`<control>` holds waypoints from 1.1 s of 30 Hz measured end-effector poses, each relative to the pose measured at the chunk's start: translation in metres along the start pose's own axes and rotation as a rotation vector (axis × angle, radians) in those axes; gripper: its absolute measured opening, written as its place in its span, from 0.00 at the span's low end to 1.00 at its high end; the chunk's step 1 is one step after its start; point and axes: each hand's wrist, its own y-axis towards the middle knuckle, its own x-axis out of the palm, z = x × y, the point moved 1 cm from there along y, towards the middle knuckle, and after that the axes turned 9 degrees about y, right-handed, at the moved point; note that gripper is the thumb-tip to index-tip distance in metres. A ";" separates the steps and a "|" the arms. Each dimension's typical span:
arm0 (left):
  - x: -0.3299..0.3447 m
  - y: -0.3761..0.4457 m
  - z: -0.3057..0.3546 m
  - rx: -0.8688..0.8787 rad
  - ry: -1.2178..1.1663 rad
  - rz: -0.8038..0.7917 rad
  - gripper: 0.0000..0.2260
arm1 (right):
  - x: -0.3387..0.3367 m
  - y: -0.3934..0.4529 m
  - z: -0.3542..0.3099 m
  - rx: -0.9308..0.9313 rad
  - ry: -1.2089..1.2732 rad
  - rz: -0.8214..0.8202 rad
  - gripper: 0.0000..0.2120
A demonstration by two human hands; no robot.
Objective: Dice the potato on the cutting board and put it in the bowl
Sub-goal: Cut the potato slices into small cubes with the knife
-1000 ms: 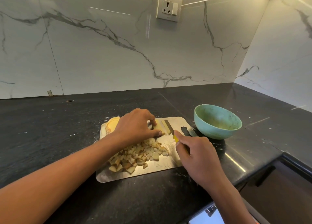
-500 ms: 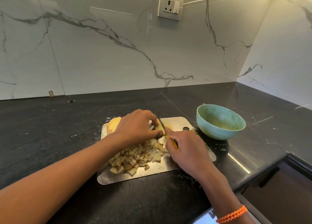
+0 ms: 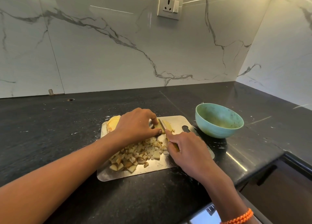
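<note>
Our left hand (image 3: 136,125) pinches the strips (image 3: 166,125) so they stay put, while our right hand (image 3: 187,152) grips the knife (image 3: 163,124), bowl (image 3: 219,121) waiting at three o'clock.

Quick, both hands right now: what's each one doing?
Left hand: fingers curled, pinning the potato strips on the cutting board.
Right hand: gripping the knife.

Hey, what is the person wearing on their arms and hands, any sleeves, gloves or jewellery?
Both forearms are bare, with no sleeves in view. The left hand and right hand wear no gloves, and no rings are visible. The only thing worn is an orange beaded bracelet around the right wrist.
</note>
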 end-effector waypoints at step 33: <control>0.006 0.003 -0.007 -0.046 -0.061 0.006 0.18 | 0.009 0.012 -0.001 0.036 0.099 0.118 0.21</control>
